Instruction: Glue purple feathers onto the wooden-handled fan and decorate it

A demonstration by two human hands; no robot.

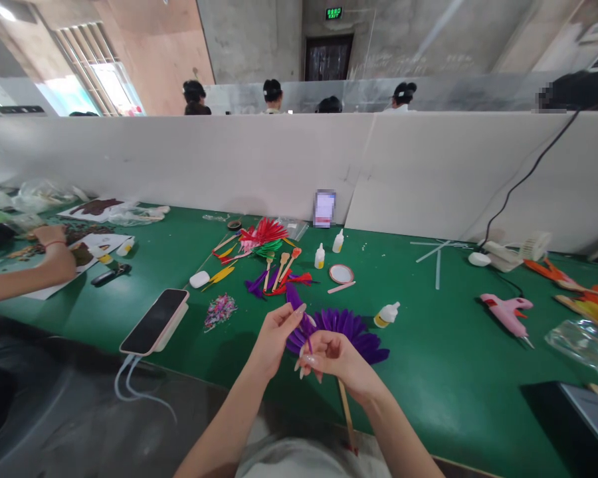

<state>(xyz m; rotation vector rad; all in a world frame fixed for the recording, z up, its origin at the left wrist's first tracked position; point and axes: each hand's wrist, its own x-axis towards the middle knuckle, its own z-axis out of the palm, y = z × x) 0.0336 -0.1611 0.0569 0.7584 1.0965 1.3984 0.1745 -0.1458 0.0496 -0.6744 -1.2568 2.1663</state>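
Between my two hands is a single purple feather point(294, 295), held above the table. My left hand point(279, 332) pinches it near its middle. Lower down, the fingers of my right hand point(329, 358) close on its quill end. Just beyond and partly behind my hands lies a fan of purple feathers point(351, 328) with a wooden stick handle point(346, 411) reaching toward the table's front edge. A small glue bottle point(387, 315) lies tilted to the right of the fan. My hands hide part of the fan's left side.
Red and green feathers point(264, 234), wooden sticks point(282, 269), a round lid point(341, 273) and upright glue bottles point(319, 256) lie farther back. A phone point(155, 322) with cables is at left, a pink glue gun point(508, 312) at right. Another person's arm point(34, 272) works at far left.
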